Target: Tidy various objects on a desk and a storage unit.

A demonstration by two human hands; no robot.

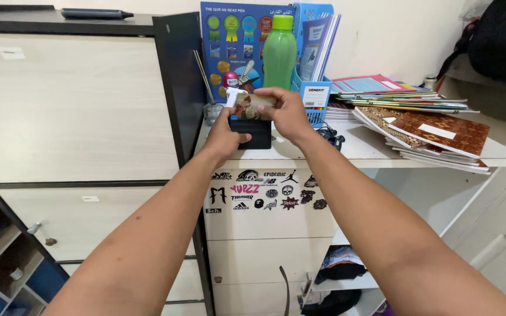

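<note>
My left hand (pixel 225 136) holds a small black wallet-like case (pixel 254 133) just above the front of a white desk top (pixel 364 149). My right hand (pixel 286 111) grips a brownish printed card (pixel 251 105) right above the case, its lower edge at the case's top. Both arms reach forward from the bottom of the view. Whether the card is partly inside the case is hidden by my fingers.
A green bottle (pixel 280 51), a blue box (pixel 232 41) and a blue basket with booklets (pixel 314 70) stand behind my hands. A stack of notebooks (pixel 423 126) lies on the right of the desk. A dark-edged cabinet with drawers (pixel 77 117) stands at left. Stickers cover the desk front (pixel 265 190).
</note>
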